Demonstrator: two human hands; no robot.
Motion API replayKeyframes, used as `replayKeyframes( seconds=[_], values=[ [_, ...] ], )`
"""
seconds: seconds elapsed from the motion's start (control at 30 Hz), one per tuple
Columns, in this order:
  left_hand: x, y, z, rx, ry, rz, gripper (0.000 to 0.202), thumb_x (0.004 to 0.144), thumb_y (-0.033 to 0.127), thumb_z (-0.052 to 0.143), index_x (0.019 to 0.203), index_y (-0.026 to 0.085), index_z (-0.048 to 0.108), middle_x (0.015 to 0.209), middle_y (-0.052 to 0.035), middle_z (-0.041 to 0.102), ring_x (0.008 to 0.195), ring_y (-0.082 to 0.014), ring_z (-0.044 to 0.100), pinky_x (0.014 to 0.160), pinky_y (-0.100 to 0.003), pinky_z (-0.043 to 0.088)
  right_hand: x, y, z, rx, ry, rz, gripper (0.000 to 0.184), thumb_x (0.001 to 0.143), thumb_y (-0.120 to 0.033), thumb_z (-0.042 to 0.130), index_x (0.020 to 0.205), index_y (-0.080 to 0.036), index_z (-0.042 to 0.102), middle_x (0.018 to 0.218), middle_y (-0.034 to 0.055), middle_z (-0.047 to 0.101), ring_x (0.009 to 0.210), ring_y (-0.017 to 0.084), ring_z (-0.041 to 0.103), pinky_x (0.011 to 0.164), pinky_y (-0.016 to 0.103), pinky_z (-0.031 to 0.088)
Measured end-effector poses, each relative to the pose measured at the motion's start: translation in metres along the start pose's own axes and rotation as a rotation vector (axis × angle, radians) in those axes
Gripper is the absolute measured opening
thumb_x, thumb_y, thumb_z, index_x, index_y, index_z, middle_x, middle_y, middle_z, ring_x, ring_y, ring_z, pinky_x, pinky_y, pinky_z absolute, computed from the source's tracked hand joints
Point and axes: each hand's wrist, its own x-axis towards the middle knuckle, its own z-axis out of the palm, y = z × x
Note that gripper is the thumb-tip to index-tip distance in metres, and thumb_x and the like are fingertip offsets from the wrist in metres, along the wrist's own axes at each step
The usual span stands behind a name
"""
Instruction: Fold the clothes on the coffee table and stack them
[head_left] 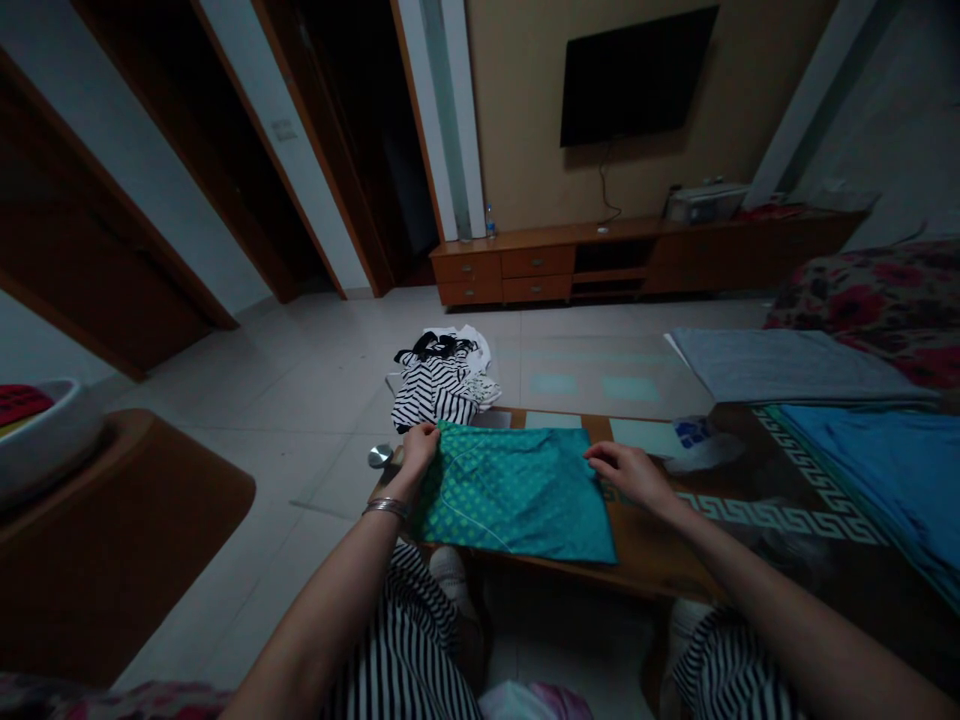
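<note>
A teal and green patterned cloth lies spread over the end of a low wooden table with a glass top. Its front edge hangs slightly past the table's near side. My left hand, with bracelets on the wrist, pinches the cloth's far left corner. At the far right corner, my right hand has thumb and fingertips brought together on the cloth's edge. Just left of my left hand is a round shiny metal object, whose kind I cannot make out.
Beyond the table sits a heap of black-and-white striped clothes. Folded grey cloth and blue cloth lie to the right, near a crumpled clear plastic bag. A white basin stands on a brown stand at left.
</note>
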Motion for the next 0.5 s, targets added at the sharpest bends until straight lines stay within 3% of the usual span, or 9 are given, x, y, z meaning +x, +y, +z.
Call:
replayKeyframes(
  seconds=[0.1, 0.3, 0.5],
  values=[
    [0.002, -0.001, 0.002, 0.054, -0.033, -0.007, 0.016, 0.078, 0.024, 0.055, 0.076, 0.012, 0.065, 0.080, -0.0083, 0.067, 0.074, -0.0191, 0.059, 0.062, -0.025, 0.041, 0.000, 0.000, 0.001, -0.001, -0.024, 0.011, 0.023, 0.078, -0.032, 0.051, 0.086, -0.019, 0.068, 0.086, 0.0051, 0.071, 0.079, 0.020, 0.065, 0.073, 0.030, 0.047],
    [-0.003, -0.001, -0.006, 0.055, -0.165, 0.024, 0.037, 0.081, 0.047, 0.054, 0.077, 0.012, 0.065, 0.075, -0.0063, 0.066, 0.072, -0.0192, 0.059, 0.056, -0.024, 0.041, 0.001, 0.002, 0.000, -0.026, -0.046, 0.034, 0.021, 0.078, -0.029, 0.051, 0.086, -0.020, 0.068, 0.087, 0.0051, 0.072, 0.081, 0.021, 0.064, 0.074, 0.030, 0.047],
    [-0.009, -0.005, -0.018, 0.068, -0.222, -0.001, 0.028, 0.064, 0.032, 0.074, 0.083, 0.013, 0.066, 0.071, -0.0044, 0.065, 0.070, -0.0201, 0.060, 0.056, -0.025, 0.042, 0.001, 0.009, 0.002, -0.032, -0.057, 0.030, 0.021, 0.079, -0.029, 0.052, 0.088, -0.019, 0.068, 0.089, 0.0054, 0.071, 0.082, 0.021, 0.064, 0.075, 0.029, 0.046]
  ],
)
